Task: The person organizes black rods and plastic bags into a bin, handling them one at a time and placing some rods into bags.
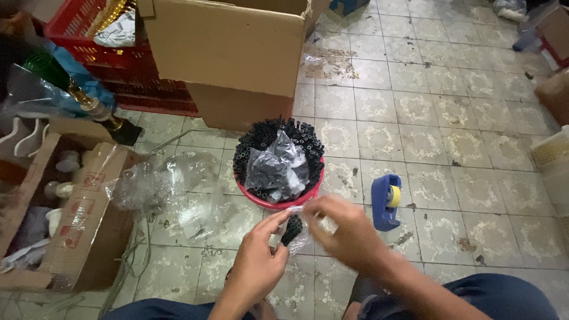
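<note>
My left hand (256, 261) pinches the lower part of a small clear plastic bag (294, 228) with short black tubes inside it. My right hand (344, 228), blurred, grips the same bag at its top edge. Both hands are held low over the tiled floor, just in front of a red bucket (278, 202). The bucket is packed with upright black tubes (255, 142), and a clear bag of more black pieces (277, 169) lies on top of them.
A blue tape dispenser (386, 200) lies on the floor right of the bucket. A large cardboard box (228, 56) and a red crate (127, 71) stand behind. Crumpled clear plastic (160, 181) and an open carton (65, 219) are at the left.
</note>
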